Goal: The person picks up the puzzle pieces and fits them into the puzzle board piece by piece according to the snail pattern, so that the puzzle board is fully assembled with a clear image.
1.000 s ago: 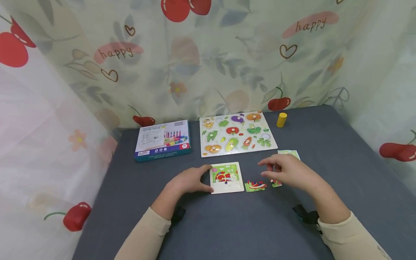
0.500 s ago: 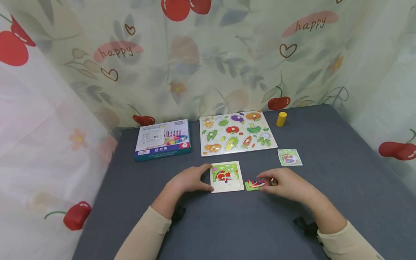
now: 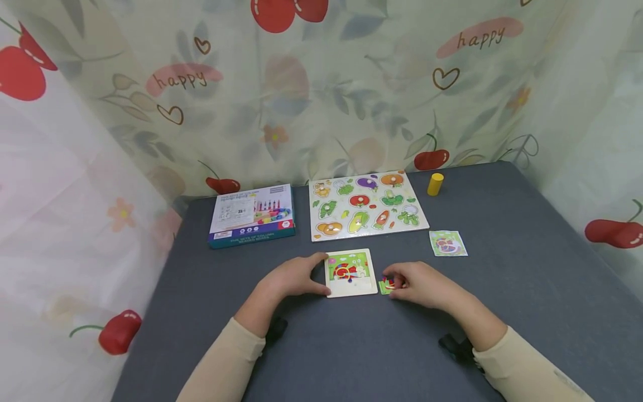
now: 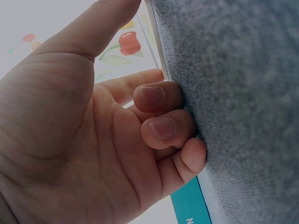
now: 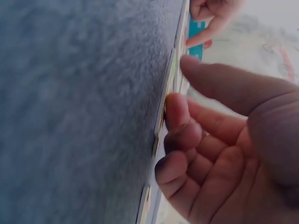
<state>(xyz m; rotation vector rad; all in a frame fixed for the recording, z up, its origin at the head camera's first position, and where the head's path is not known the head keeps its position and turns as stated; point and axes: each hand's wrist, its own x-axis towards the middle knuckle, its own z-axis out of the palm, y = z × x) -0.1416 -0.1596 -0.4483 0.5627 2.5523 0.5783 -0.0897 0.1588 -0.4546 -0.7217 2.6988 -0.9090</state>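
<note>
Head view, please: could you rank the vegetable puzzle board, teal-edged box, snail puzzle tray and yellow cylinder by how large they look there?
1. Vegetable puzzle board
2. Teal-edged box
3. Snail puzzle tray
4. Yellow cylinder

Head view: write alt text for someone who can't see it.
A person's left hand touches the left edge of an unfinished puzzle on a dark table, while the right hand partly covers a loose piece beside it. A box and a vegetable board lie behind; a card and a yellow cylinder are to the right. A cherry-print curtain hangs beyond.
</note>
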